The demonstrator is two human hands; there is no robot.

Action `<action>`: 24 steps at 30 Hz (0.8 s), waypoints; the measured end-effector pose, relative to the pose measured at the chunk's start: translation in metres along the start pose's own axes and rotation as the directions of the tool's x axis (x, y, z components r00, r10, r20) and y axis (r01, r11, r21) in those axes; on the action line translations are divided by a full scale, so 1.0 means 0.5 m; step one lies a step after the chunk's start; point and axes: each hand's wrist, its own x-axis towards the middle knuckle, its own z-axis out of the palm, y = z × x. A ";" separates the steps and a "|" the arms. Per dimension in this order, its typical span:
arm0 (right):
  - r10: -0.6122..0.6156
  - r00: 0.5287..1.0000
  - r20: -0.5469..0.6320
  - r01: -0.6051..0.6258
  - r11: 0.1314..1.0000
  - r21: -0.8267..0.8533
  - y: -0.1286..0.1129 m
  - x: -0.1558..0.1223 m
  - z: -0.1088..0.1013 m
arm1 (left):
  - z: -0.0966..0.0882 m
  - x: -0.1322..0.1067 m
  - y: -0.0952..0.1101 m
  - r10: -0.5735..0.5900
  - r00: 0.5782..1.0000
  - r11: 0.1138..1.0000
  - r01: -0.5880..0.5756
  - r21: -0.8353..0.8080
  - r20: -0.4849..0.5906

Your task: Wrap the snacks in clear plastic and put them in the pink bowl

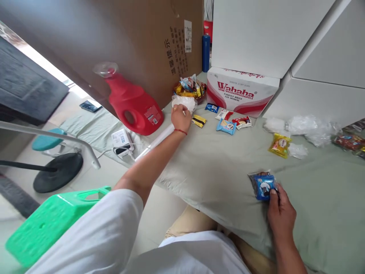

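Note:
My left hand [181, 118] reaches far forward, fingers closed on a whitish, see-through plastic bag [186, 102] in front of a bowl of wrapped snacks [202, 98]. Down at the right, my right hand [282, 213] grips a blue snack packet [264, 186] between thumb and fingers. A darker packet [252, 181] shows partly behind the blue one. Just right of my left hand lies a small yellow packet [199, 121]. Beyond it are a dark blue packet [212, 107], a white and red packet [224, 114], a light blue packet [226, 126] and a red and white packet [242, 122].
A white and red Wahaha carton [242, 91] stands at the back. A red jug [135, 102] leans at left beside a big cardboard box [148, 42]. Clear plastic bags [308, 127] and a yellow snack packet [280, 145] lie at right. A green plastic stool [51, 220] is below left.

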 end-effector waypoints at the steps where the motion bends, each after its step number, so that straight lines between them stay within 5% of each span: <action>1: 0.006 1.000 0.001 -0.006 1.000 -0.005 -0.002 -0.003 0.001 | 0.008 0.038 0.000 0.043 0.999 0.999 -0.043 -0.004 -0.018; 3: 0.031 0.999 0.019 -0.031 0.999 -0.014 -0.010 -0.005 0.000 | 0.035 0.103 0.014 0.140 0.990 0.990 -0.140 -0.017 0.012; 6: 0.098 0.993 0.059 -0.095 0.995 -0.038 -0.025 -0.001 -0.003 | 0.107 0.167 0.053 0.205 0.956 0.971 -0.226 0.079 0.212; 9: 0.176 0.980 0.093 -0.171 0.984 -0.057 -0.030 0.004 -0.006 | 0.190 0.187 0.080 0.100 0.909 0.909 -0.249 0.334 0.405; 14: 0.240 0.961 0.140 -0.234 0.970 -0.060 -0.019 0.002 -0.010 | 0.265 0.181 0.068 0.043 0.885 0.773 -0.324 0.545 0.464; 19: 0.205 0.969 0.135 -0.202 0.979 -0.034 -0.013 0.000 -0.007 | 0.235 0.171 0.040 0.085 0.871 0.749 -0.377 0.545 0.484; 24: 0.164 0.978 0.125 -0.163 0.986 -0.018 -0.016 0.008 0.000 | 0.124 0.101 0.012 0.215 0.794 0.647 -0.552 0.526 0.569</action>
